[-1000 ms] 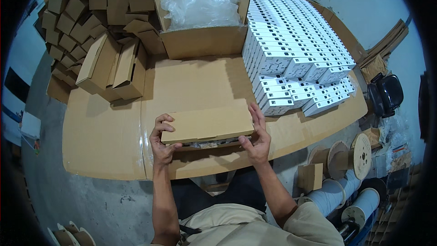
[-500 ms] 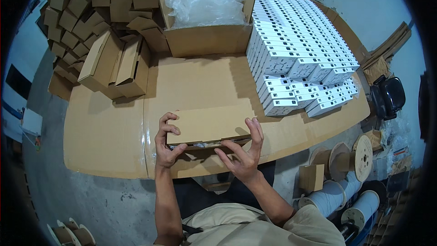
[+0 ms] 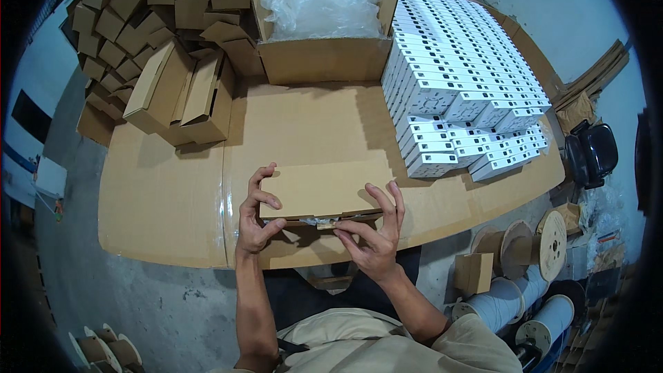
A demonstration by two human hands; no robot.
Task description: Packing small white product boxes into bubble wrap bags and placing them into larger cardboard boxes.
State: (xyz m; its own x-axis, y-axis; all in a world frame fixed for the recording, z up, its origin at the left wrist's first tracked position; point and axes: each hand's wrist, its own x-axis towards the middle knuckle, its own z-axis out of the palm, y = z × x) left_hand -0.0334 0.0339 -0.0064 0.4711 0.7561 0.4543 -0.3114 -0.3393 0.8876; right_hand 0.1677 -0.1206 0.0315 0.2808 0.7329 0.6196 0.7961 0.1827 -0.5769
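— Where is the box being worked on?

— Just below the middle of the frame: a flat brown cardboard box (image 3: 324,190) lies at the near edge of the cardboard-covered table (image 3: 159,193), lid side up. The left hand (image 3: 257,217) grips its left end, thumb underneath and fingers curled over the top edge, so the box is pinched and kept from sliding. The right hand (image 3: 373,235) sits at the lower right corner, fingers spread, fingertips pressing along the front flap — I judge it is there to hold the flap against the body. A sliver of something pale shows in the gap under the lid; I cannot tell what it is.

— Why so close to the edge?

— Likely because both forearms come up from the lower edge and reach it there without stretching.

— And around it?

— In the upper right of the frame, white cartons (image 3: 456,76) stand in tight rows, well apart from the hands. At top centre is a big open carton (image 3: 324,62) lined with clear plastic film (image 3: 318,0). In the upper left, folded brown boxes (image 3: 183,93) are heaped, some leaning on the table. Cable reels (image 3: 545,235) stand on the floor at the lower right.
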